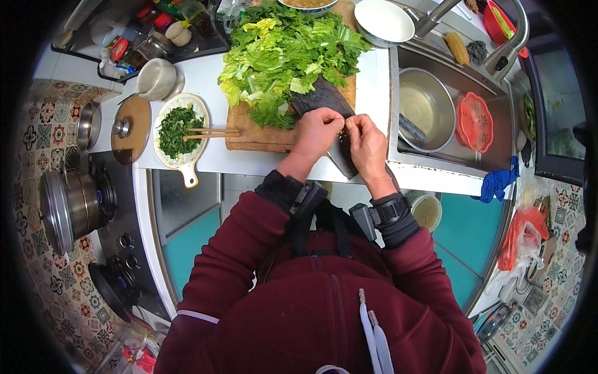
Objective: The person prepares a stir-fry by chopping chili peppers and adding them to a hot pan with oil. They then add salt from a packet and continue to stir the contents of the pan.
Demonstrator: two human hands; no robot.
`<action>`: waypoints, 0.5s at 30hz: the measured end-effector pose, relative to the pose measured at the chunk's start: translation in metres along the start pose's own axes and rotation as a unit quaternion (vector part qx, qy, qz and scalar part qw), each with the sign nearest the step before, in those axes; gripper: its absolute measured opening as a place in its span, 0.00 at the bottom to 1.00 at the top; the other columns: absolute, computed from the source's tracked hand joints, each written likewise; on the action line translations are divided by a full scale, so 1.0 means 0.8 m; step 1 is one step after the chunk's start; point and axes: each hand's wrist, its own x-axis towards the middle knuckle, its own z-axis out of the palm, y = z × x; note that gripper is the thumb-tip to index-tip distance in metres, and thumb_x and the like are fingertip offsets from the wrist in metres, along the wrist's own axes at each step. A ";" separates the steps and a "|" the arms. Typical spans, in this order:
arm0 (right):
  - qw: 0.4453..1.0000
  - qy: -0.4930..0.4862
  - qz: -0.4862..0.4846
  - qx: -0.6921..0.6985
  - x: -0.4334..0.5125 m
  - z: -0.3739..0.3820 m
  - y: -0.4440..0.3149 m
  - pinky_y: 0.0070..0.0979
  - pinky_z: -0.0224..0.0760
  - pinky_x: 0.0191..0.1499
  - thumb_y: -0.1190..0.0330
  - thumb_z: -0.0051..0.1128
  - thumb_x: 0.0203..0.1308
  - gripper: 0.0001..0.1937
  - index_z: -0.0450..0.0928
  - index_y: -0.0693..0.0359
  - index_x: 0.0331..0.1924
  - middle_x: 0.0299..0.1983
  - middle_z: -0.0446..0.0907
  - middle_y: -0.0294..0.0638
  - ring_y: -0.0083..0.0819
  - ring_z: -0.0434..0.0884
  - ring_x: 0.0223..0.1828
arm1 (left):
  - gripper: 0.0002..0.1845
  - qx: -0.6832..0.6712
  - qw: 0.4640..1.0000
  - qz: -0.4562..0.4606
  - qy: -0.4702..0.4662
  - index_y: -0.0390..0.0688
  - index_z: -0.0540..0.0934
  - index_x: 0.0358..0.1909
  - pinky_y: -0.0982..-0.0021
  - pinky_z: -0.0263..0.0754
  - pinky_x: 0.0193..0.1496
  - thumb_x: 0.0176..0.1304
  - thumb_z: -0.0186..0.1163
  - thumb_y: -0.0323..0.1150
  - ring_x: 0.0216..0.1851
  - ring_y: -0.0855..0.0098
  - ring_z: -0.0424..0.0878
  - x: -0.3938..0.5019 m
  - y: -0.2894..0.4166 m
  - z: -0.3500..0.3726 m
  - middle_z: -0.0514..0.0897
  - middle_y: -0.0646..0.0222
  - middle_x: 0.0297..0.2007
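My left hand (319, 133) and my right hand (366, 142) meet fingertip to fingertip over the dark blade of a cleaver (322, 97). Whatever is pinched between the fingertips is too small to tell. Small yellowish bits (341, 135) show by the fingers. The cleaver lies slantwise across the right side of a wooden cutting board (261, 138), its lower end past the counter's front edge. A large heap of leafy greens (285, 56) covers most of the board. Wooden chopsticks (212, 133) reach from the board onto a white handled dish (189, 173) of chopped greens (180, 133).
At right, the sink (502, 110) holds a metal pot (432, 96) of cloudy liquid and a red plastic basket (474, 122). A white bowl (383, 21) stands behind. To the left are a glass lid (135, 140), a stone mortar (156, 79) and a steel pot (81, 205) on the stove.
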 end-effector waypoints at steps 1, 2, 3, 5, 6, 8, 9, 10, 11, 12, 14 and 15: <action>0.999 -0.025 0.037 0.024 0.000 0.000 0.002 0.26 0.71 0.30 0.67 0.57 0.59 0.08 0.77 0.63 0.31 0.22 0.80 0.40 0.29 0.79 0.24 | 0.03 0.086 0.994 0.065 0.008 0.43 0.80 0.26 0.64 0.73 0.31 0.52 0.61 0.30 0.26 0.61 0.79 0.001 -0.001 -0.002 0.79 0.64 0.24; 0.995 -0.049 0.069 0.049 0.001 0.000 0.005 0.24 0.70 0.30 0.67 0.58 0.60 0.08 0.77 0.64 0.32 0.22 0.79 0.38 0.24 0.77 0.24 | 0.02 0.181 0.977 0.108 0.013 0.44 0.80 0.27 0.64 0.73 0.31 0.52 0.61 0.31 0.26 0.61 0.79 -0.002 -0.002 -0.006 0.79 0.64 0.24; 0.989 -0.074 0.101 0.075 0.001 -0.001 0.008 0.22 0.69 0.30 0.67 0.58 0.60 0.08 0.78 0.65 0.32 0.22 0.79 0.35 0.19 0.76 0.24 | 0.02 0.274 0.950 0.149 0.017 0.44 0.80 0.27 0.63 0.73 0.32 0.52 0.61 0.31 0.27 0.61 0.79 -0.004 -0.003 -0.010 0.79 0.64 0.25; 0.980 -0.109 0.131 0.106 0.003 0.001 0.016 0.17 0.67 0.28 0.69 0.58 0.60 0.08 0.78 0.65 0.31 0.22 0.77 0.31 0.15 0.72 0.23 | 0.03 0.361 0.913 0.190 0.012 0.46 0.81 0.29 0.62 0.74 0.33 0.53 0.61 0.31 0.29 0.60 0.79 -0.006 -0.002 -0.017 0.78 0.64 0.27; 0.976 -0.122 0.141 0.112 0.004 0.001 0.021 0.16 0.66 0.28 0.69 0.58 0.60 0.08 0.78 0.65 0.30 0.22 0.77 0.30 0.15 0.71 0.23 | 0.03 0.404 0.889 0.214 0.017 0.46 0.82 0.30 0.62 0.74 0.33 0.53 0.62 0.32 0.30 0.60 0.79 -0.006 -0.002 -0.019 0.78 0.64 0.27; 0.971 -0.134 0.154 0.125 0.004 0.003 0.028 0.17 0.66 0.28 0.69 0.59 0.59 0.07 0.78 0.65 0.30 0.21 0.76 0.31 0.16 0.71 0.22 | 0.05 0.433 0.870 0.236 -0.002 0.47 0.82 0.32 0.61 0.74 0.35 0.53 0.62 0.32 0.32 0.59 0.79 -0.006 -0.001 -0.020 0.78 0.65 0.29; 0.969 -0.135 0.158 0.134 0.004 0.004 0.032 0.19 0.67 0.28 0.69 0.60 0.58 0.07 0.79 0.64 0.30 0.20 0.77 0.32 0.18 0.71 0.21 | 0.05 0.449 0.858 0.251 -0.007 0.47 0.82 0.33 0.61 0.74 0.35 0.53 0.62 0.32 0.34 0.59 0.79 -0.006 -0.001 -0.020 0.77 0.65 0.30; 0.967 -0.135 0.162 0.142 0.003 0.006 0.034 0.21 0.68 0.28 0.68 0.61 0.57 0.07 0.79 0.63 0.30 0.19 0.77 0.34 0.20 0.72 0.20 | 0.05 0.436 0.862 0.259 -0.009 0.46 0.82 0.32 0.61 0.74 0.36 0.53 0.62 0.31 0.34 0.60 0.79 -0.007 0.000 -0.020 0.77 0.65 0.30; 0.962 -0.139 0.168 0.165 0.003 0.007 0.036 0.20 0.67 0.28 0.68 0.60 0.58 0.07 0.79 0.64 0.31 0.19 0.76 0.33 0.19 0.72 0.21 | 0.05 0.424 0.865 0.270 -0.010 0.46 0.82 0.32 0.62 0.74 0.37 0.53 0.62 0.31 0.34 0.60 0.79 -0.007 0.000 -0.020 0.78 0.65 0.30; 0.956 -0.144 0.174 0.188 0.003 0.008 0.037 0.19 0.66 0.27 0.69 0.60 0.59 0.07 0.79 0.64 0.31 0.19 0.76 0.32 0.18 0.71 0.21 | 0.05 0.415 0.868 0.271 -0.017 0.45 0.82 0.32 0.62 0.74 0.37 0.53 0.62 0.30 0.35 0.60 0.79 -0.007 0.000 -0.020 0.78 0.66 0.30; 0.945 -0.150 0.183 0.223 0.003 0.009 0.038 0.17 0.65 0.27 0.69 0.58 0.60 0.07 0.79 0.64 0.31 0.20 0.76 0.30 0.16 0.70 0.21 | 0.05 0.401 0.872 0.281 -0.015 0.44 0.82 0.32 0.62 0.74 0.38 0.53 0.62 0.30 0.35 0.60 0.79 -0.008 0.000 -0.019 0.78 0.66 0.30; 0.941 -0.153 0.187 0.237 0.003 0.010 0.039 0.16 0.65 0.27 0.70 0.58 0.61 0.07 0.79 0.65 0.31 0.21 0.75 0.29 0.15 0.70 0.22 | 0.05 0.394 0.874 0.284 -0.013 0.44 0.82 0.32 0.62 0.74 0.38 0.52 0.63 0.30 0.35 0.60 0.79 -0.009 0.001 -0.019 0.78 0.66 0.30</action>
